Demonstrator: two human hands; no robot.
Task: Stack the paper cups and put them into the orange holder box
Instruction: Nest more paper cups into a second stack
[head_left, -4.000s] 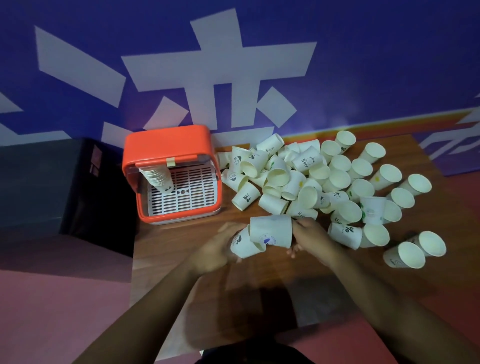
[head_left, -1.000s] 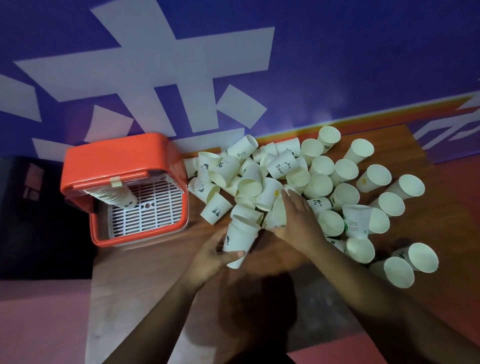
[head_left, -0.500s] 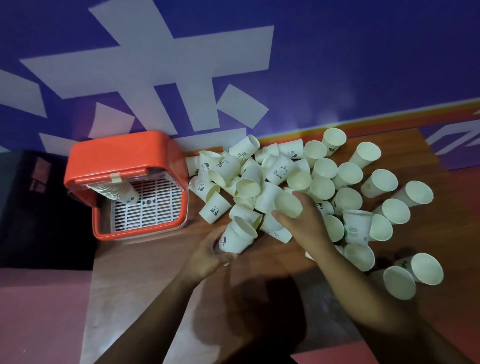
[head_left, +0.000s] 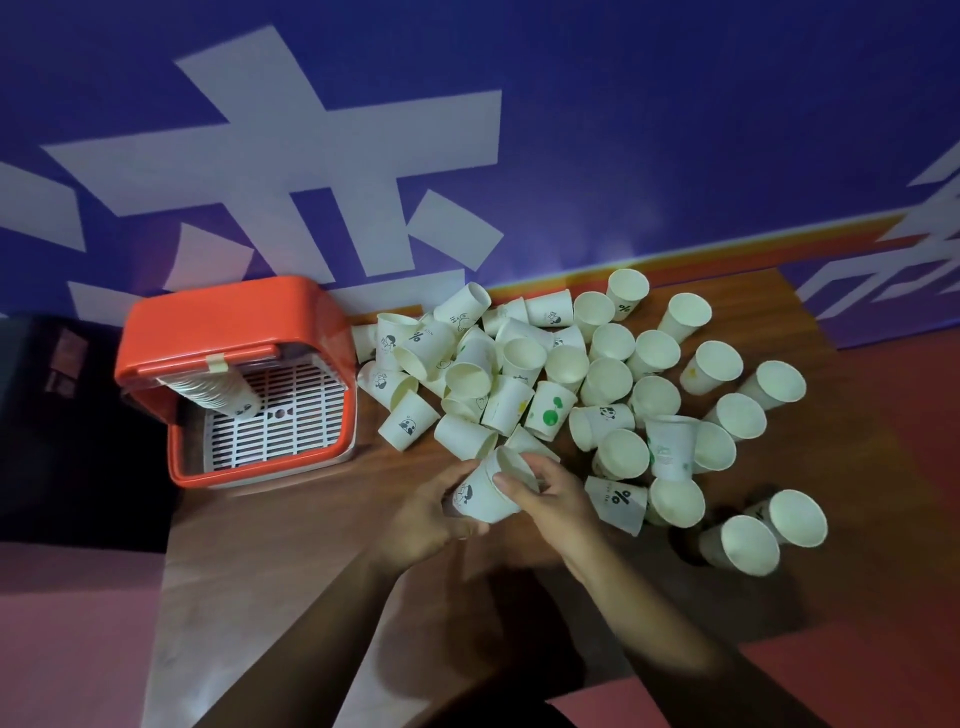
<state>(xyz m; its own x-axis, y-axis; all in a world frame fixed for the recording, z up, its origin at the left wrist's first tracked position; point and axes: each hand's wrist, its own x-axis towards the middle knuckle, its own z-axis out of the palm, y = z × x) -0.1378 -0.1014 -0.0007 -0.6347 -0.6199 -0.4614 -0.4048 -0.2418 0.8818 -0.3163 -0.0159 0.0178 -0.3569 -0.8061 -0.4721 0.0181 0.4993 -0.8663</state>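
We judge the task barely begun: one finished stack leans inside the orange holder box at far left, dozens of loose cups (some upright, some tipped) cover the table, and near centre the left hand and right hand both clasp a short nested stack.

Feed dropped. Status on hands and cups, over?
Left hand grips cup stack. Right hand pinches its top rim. Loose cups heaped by orange holder box; nothing blocking.

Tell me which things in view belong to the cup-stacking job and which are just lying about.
Job: held cups, in left hand and right hand; loose cups; orange holder box; cup stack inside it.
Lying about: dark cabinet; blue wall.
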